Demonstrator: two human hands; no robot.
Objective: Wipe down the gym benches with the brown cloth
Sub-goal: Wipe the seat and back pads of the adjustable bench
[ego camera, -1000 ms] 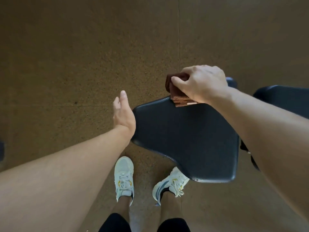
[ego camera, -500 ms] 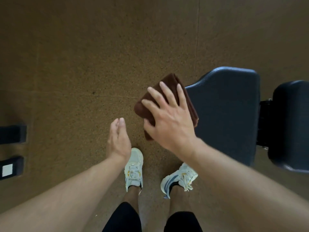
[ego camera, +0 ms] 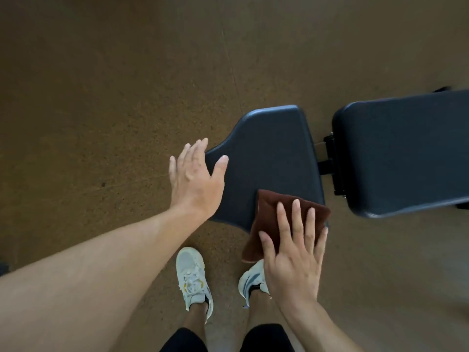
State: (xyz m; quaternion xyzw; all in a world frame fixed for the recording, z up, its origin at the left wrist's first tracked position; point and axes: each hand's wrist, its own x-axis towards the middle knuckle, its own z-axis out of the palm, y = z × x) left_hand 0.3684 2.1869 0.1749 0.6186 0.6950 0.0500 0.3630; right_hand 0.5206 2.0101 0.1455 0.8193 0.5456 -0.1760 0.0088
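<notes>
A black padded gym bench lies across the right half of the view, with its seat pad [ego camera: 269, 158] nearest me and the long back pad [ego camera: 406, 151] to the right. The folded brown cloth [ego camera: 266, 214] lies on the seat pad's near right corner and hangs over its edge. My right hand [ego camera: 291, 257] presses flat on the cloth with fingers spread. My left hand [ego camera: 195, 179] hovers open at the seat pad's narrow left end, thumb over the pad, holding nothing.
A brown speckled rubber floor [ego camera: 114, 97] surrounds the bench. My two white sneakers [ego camera: 193, 278] stand just in front of the seat pad. A black hinge bracket [ego camera: 330, 163] joins the two pads.
My right hand has slid the cloth from the seat pad's left end to its near right corner. My left hand has come up to the pad's left end. The view shifted left.
</notes>
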